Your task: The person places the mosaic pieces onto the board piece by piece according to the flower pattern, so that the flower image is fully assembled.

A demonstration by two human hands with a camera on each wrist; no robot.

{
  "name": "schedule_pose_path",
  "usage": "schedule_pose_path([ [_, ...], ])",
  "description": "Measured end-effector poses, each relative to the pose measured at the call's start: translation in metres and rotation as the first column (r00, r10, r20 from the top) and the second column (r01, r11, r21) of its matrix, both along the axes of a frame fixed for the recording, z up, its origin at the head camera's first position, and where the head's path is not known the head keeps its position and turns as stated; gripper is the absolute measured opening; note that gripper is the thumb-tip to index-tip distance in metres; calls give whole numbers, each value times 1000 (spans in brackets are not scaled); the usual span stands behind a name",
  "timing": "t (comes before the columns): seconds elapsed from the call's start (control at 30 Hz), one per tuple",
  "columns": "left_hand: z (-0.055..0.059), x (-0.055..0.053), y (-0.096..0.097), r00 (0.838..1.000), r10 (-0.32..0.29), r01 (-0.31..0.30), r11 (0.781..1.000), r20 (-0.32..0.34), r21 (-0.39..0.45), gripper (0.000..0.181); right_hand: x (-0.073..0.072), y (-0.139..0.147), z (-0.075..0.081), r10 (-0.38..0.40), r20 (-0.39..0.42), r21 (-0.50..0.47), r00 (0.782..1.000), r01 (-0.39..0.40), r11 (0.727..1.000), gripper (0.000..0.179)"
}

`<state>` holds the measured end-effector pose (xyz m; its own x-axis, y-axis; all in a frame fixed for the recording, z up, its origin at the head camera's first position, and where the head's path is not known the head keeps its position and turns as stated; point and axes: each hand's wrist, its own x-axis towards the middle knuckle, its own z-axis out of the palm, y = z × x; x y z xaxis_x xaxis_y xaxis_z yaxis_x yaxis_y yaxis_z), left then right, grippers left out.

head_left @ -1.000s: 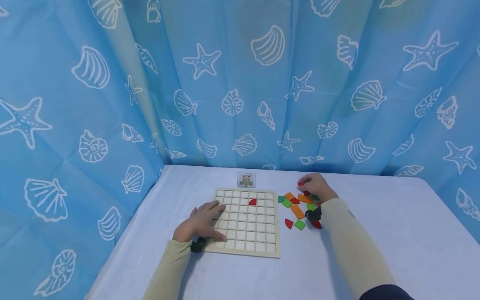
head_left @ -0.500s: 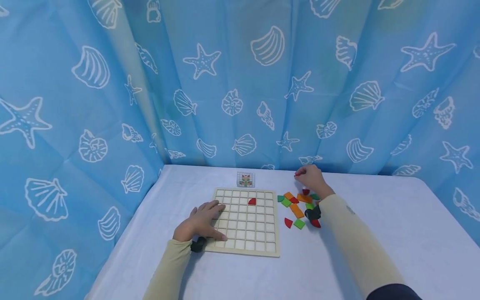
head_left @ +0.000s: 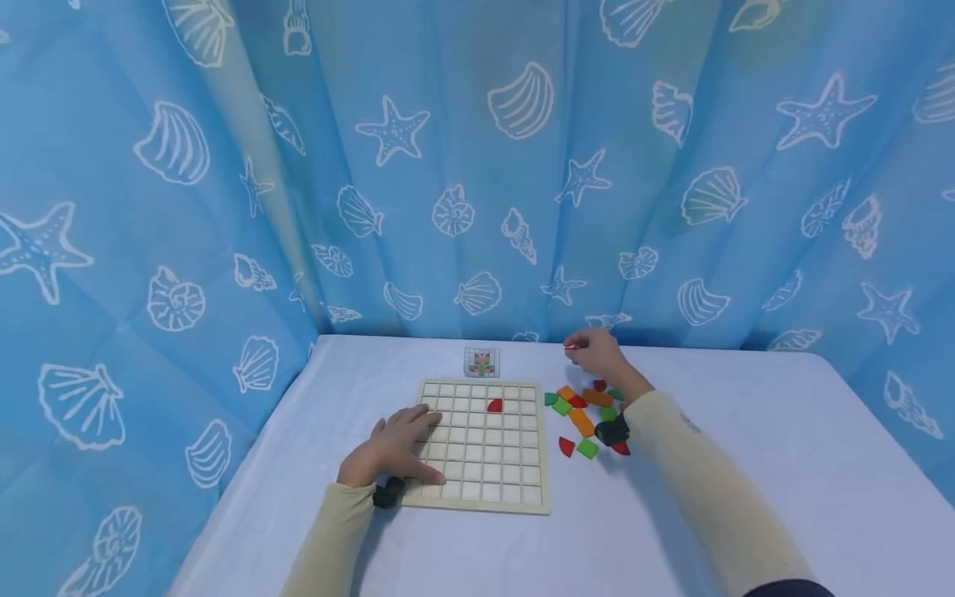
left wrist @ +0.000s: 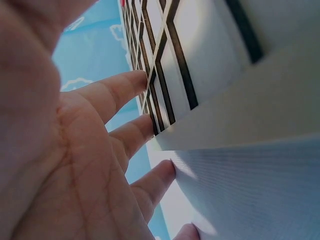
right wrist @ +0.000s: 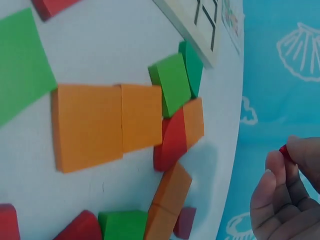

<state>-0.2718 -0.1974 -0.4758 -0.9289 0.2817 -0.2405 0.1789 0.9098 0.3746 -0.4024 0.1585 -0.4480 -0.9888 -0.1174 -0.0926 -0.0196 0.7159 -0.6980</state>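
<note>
My right hand [head_left: 597,352] pinches a small red block [right wrist: 285,152] between thumb and fingertips, raised over the far part of the table; the fingers cover most of that block. Spread flat, my left hand [head_left: 394,446] rests along the left edge of the pale wooden grid board [head_left: 546,473]. In the left wrist view, two of its fingertips [left wrist: 137,79] touch the board's grid and the other two lie by the white cloth. One red quarter-round block [head_left: 495,405] sits in a cell near the board's upper right.
Right of the board lie loose orange blocks [right wrist: 90,127], green blocks [right wrist: 172,82] and red blocks [head_left: 566,447], below my right forearm. A small pattern card [head_left: 482,362] stands behind the board. A blue shell-print curtain [head_left: 477,166] borders the white table [head_left: 477,555].
My right hand has lifted away from the loose blocks and moved left and farther back, with the red block in its fingers. The left hand stays on the board. The head view has shifted slightly.
</note>
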Motion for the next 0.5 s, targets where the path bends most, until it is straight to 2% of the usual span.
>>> schedule_pose_path([
  [0.17,-5,2,-1,1000,8,-8,1000,-17,9,102,4,-11,-1,45,-52,7,998,-45,999,31],
  [0.33,-7,5,-1,999,-23,24,999,-27,27,101,11,-21,-3,80,-74,16,994,-79,997,26],
  [0.5,-1,3,-3,999,-24,25,999,-36,21,101,14,-40,3,130,-81,16,988,-129,992,26],
])
